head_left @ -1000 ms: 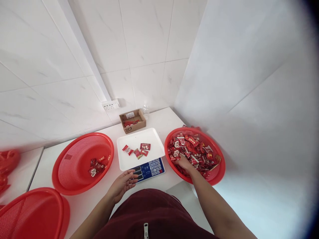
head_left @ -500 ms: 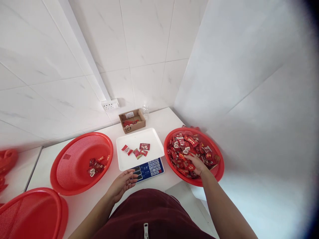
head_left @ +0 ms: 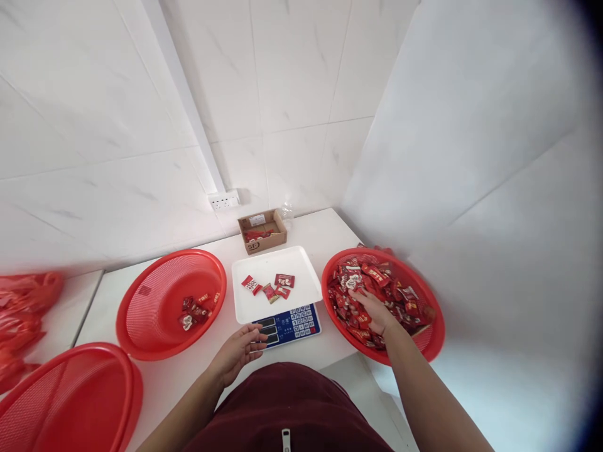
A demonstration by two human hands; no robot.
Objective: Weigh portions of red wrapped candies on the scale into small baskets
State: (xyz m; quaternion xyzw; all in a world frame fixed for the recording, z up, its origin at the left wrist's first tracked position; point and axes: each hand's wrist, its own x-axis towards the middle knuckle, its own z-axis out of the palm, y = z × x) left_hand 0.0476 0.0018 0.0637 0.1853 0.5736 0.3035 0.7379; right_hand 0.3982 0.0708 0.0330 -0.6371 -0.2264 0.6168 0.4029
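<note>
My right hand (head_left: 374, 311) reaches into the right-hand red basket (head_left: 436, 314), its fingers stretched out over a heap of small red wrapped candies (head_left: 377, 273). No packet shows clearly gripped in it. At the front left corner of the digital scale (head_left: 294, 326), my left hand (head_left: 240, 353) hovers with loosely curved fingers apart and nothing in them. On the scale's white tray (head_left: 306, 270) lie several packets, among them a red and white one (head_left: 251, 285) and a dark red one (head_left: 284, 280).
A red mesh basket (head_left: 141, 314) with several packets (head_left: 194, 311) stands left of the scale. Nearer me are stacked red baskets (head_left: 134, 402). Red plastic bags (head_left: 23, 314) lie far left. Behind the tray sit a cardboard box (head_left: 266, 242) and a clear bottle (head_left: 286, 213).
The view has shifted, so everything appears further right. My right hand has let go of an orange-red packet and its fingers have spread. My left hand stays beside the scale.
</note>
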